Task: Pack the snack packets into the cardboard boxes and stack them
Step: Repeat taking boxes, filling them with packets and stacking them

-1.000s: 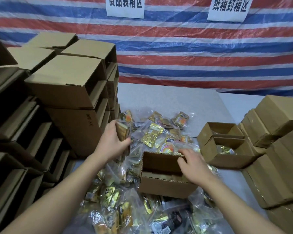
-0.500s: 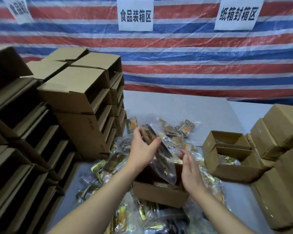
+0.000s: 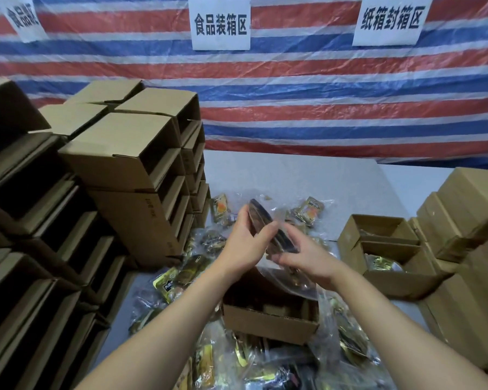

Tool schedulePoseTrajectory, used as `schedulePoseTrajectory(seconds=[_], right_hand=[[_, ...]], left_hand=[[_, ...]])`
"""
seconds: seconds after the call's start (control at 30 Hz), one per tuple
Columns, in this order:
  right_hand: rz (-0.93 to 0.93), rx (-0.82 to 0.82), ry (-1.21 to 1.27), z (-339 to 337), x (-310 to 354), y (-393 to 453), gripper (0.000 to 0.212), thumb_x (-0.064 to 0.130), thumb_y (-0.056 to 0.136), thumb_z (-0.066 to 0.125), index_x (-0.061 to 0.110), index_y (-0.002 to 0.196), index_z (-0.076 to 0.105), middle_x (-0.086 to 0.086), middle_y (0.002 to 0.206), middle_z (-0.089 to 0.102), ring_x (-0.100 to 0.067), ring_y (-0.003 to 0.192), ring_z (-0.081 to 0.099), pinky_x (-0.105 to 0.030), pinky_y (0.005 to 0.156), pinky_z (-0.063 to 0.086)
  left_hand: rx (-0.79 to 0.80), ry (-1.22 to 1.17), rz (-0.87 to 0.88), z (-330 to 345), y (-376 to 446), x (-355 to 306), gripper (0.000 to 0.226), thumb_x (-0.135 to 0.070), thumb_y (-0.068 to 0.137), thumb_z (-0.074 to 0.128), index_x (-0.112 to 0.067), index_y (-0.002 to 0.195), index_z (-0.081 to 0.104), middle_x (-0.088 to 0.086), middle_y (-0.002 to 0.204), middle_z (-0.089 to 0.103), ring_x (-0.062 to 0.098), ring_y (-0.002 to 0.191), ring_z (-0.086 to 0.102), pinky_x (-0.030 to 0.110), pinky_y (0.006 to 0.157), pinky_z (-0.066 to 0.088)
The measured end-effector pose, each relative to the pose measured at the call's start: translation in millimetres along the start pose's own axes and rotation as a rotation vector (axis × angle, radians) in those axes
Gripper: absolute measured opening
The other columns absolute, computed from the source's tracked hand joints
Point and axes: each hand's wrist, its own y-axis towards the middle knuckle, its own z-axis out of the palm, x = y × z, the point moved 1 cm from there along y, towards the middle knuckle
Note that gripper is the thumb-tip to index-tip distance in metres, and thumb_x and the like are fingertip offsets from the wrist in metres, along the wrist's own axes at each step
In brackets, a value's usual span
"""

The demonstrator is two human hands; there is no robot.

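A clear bag of dark snack packets (image 3: 268, 229) is held up over the open cardboard box (image 3: 268, 319) at the middle of the table. My left hand (image 3: 243, 243) grips the bag's upper end between thumb and fingers. My right hand (image 3: 304, 254) holds its lower end from the right. Many gold and yellow snack packets (image 3: 181, 277) lie loose around the box, and more fill the near edge (image 3: 237, 361). The box's inside looks dark; its contents are hard to make out.
Tall stacks of open cardboard boxes (image 3: 130, 175) rise on the left. Two open boxes (image 3: 378, 237) sit at the right, one holding packets, beside piled closed boxes (image 3: 468, 220). A striped tarp with paper signs (image 3: 220, 23) hangs behind the grey table (image 3: 293, 175).
My left hand lifted a bag of packets from the pile and carried it over the box. My right hand left the box and came up to take the bag's other end.
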Motion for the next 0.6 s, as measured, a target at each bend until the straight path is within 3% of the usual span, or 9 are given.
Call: schedulePoseTrajectory(seconds=[0.07, 0.13, 0.2, 0.27, 0.37, 0.5, 0.6], right_hand=[[-0.035, -0.068, 0.039, 2, -4, -3, 0.073, 0.032, 0.068, 0.081, 0.051, 0.131, 0.050, -0.002, 0.124, 0.065, -0.037, 0.110, 0.064, -0.065, 0.099, 0.044], [-0.037, -0.104, 0.049, -4, -7, -10, 0.075, 0.042, 0.060, 0.082, 0.057, 0.125, 0.048, 0.002, 0.116, 0.070, -0.023, 0.102, 0.069, -0.051, 0.094, 0.055], [-0.036, -0.073, 0.045, -12, -7, -20, 0.084, 0.047, 0.057, 0.082, 0.052, 0.132, 0.044, 0.007, 0.111, 0.073, -0.018, 0.101, 0.070, -0.034, 0.083, 0.056], [-0.043, 0.017, -0.037, -15, -3, -25, 0.075, 0.047, 0.063, 0.080, 0.053, 0.131, 0.049, 0.012, 0.114, 0.071, -0.014, 0.106, 0.067, -0.029, 0.084, 0.055], [-0.031, 0.151, -0.362, -8, 3, -24, 0.061, 0.035, 0.078, 0.075, 0.053, 0.133, 0.055, 0.016, 0.127, 0.064, -0.007, 0.117, 0.061, -0.027, 0.099, 0.049], [0.193, 0.384, -0.739, 2, -2, -10, 0.050, 0.030, 0.085, 0.064, 0.057, 0.126, 0.057, 0.013, 0.112, 0.069, -0.006, 0.097, 0.064, -0.025, 0.089, 0.052], [0.268, 0.463, -0.918, 17, -11, 4, 0.046, 0.031, 0.087, 0.056, 0.049, 0.129, 0.055, 0.011, 0.112, 0.070, -0.013, 0.100, 0.064, -0.035, 0.092, 0.053]], left_hand=[[0.137, 0.038, 0.029, -14, -6, 6, 0.060, -0.047, 0.093, 0.058, -0.025, 0.145, 0.036, -0.013, 0.140, 0.052, -0.002, 0.125, 0.051, 0.027, 0.106, 0.040], [0.194, 0.168, -0.013, -32, -15, 23, 0.077, -0.059, 0.091, 0.051, -0.029, 0.155, 0.020, -0.017, 0.151, 0.036, -0.005, 0.137, 0.034, 0.023, 0.113, 0.029], [0.225, 0.416, -0.058, -48, -25, 50, 0.066, -0.050, 0.098, 0.048, -0.029, 0.155, 0.023, -0.015, 0.155, 0.031, -0.006, 0.139, 0.027, 0.017, 0.114, 0.021], [0.259, 0.552, -0.125, -55, -31, 78, 0.050, -0.037, 0.103, 0.045, -0.027, 0.151, 0.035, -0.010, 0.155, 0.035, -0.001, 0.139, 0.030, 0.017, 0.113, 0.024], [0.184, 0.413, -0.224, -57, -28, 97, 0.032, -0.034, 0.106, 0.036, -0.028, 0.134, 0.051, -0.008, 0.139, 0.051, 0.006, 0.128, 0.044, 0.015, 0.098, 0.036], [0.186, 0.355, -0.245, -56, -21, 107, 0.030, -0.039, 0.107, 0.030, -0.038, 0.122, 0.055, -0.011, 0.122, 0.058, -0.002, 0.107, 0.053, 0.009, 0.079, 0.041], [0.113, 0.337, -0.221, -50, -16, 113, 0.033, -0.033, 0.107, 0.032, -0.022, 0.111, 0.063, 0.000, 0.112, 0.064, -0.007, 0.092, 0.053, 0.001, 0.068, 0.038]])
